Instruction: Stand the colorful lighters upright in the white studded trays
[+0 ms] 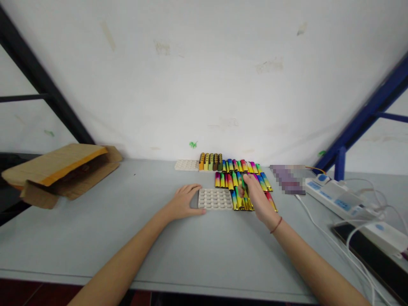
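My left hand (185, 203) lies on the table with thumb and fingers spread around the left edge of a pale tray (215, 199) with rows of round hollows. No tubes stand in this tray. My right hand (255, 196) is closed on a shiny green tube (244, 185), held above the rows just right of the tray. Several metallic tubes (228, 181) in rainbow and gold shades lie side by side in rows there, some hidden by my right hand. Behind them, tubes with dark and gold tops (211, 161) stand upright in a second tray.
Another pale tray (186, 165) lies against the wall. An opened cardboard box (63, 170) sits at the left. To the right are a blurred-out flat object (288, 179), a white power strip (347, 204) with cables, and a dark flat device (372, 255).
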{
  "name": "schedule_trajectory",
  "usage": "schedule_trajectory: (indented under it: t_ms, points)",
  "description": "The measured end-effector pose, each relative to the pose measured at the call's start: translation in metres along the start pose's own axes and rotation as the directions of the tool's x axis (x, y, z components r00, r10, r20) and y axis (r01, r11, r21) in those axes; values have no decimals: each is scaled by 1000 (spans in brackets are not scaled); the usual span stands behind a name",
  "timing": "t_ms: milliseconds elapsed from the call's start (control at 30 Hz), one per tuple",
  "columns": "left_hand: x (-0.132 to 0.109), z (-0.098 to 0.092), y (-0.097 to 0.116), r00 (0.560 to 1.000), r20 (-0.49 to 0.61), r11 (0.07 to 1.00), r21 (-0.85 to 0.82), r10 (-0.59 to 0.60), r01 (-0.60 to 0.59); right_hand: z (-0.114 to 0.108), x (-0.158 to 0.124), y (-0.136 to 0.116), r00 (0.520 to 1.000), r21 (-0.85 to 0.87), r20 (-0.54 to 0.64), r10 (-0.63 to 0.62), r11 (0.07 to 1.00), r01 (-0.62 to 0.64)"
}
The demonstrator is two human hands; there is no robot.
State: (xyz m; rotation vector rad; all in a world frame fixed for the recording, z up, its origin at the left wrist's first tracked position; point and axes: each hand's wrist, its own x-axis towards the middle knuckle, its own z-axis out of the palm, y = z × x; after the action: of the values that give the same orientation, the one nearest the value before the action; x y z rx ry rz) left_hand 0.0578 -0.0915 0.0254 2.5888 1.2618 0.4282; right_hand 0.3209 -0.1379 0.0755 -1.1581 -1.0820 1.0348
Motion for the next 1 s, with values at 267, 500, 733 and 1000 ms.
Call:
schedule_trajectory:
  t_ms: [267,500,733,1000]
  points:
    - [0,3,0,1000,-28,1000,-18,-1,1,37,27,-5,892,-325,367,-265,861,390]
    - [-1,3,1,999,-28,1000,-9,22,-23,61,42,13,823,-459,503,-264,725,513]
    - [-1,5,-1,999,-33,1000,-13,17,-17,68,43,12,781,-534,548,-298,594,602]
    - [-1,3,1,999,-21,999,-23,25,-25,71,43,17,753,-592,612,-242,491,639]
